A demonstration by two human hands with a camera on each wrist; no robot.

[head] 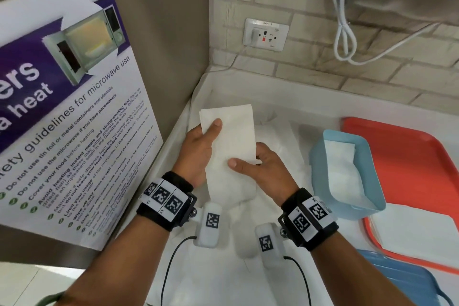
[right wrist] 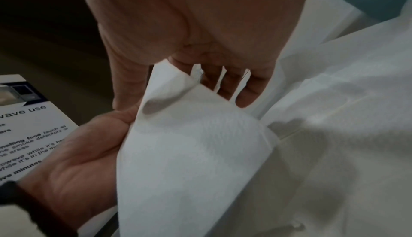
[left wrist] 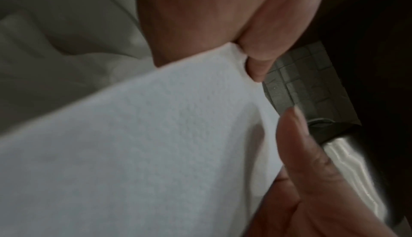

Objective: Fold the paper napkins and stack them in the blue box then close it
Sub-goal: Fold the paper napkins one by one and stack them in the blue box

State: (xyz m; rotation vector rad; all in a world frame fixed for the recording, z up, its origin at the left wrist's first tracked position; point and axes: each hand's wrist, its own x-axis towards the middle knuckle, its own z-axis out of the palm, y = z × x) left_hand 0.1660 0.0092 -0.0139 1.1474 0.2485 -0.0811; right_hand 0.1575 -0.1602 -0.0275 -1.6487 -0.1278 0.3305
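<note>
A long white paper napkin (head: pixel 231 146), folded into a strip, is held up above the counter between both hands. My left hand (head: pixel 201 149) pinches its left edge, thumb on top near the far end. My right hand (head: pixel 260 164) pinches the right edge lower down, thumb across the front; its fingers sit behind the napkin (right wrist: pixel 189 152). The left wrist view is filled by the napkin (left wrist: pixel 144 143) and my palm. The light blue box (head: pixel 347 208) stands open to the right, with folded napkins (head: pixel 342 169) inside.
More white napkins (head: pixel 278 156) lie spread on the white counter below my hands. A red tray (head: pixel 409 156) sits under the box, with a white sheet (head: pixel 417 231) on it. A blue lid (head: pixel 407 278) lies at bottom right. A microwave poster (head: pixel 62 119) stands at left.
</note>
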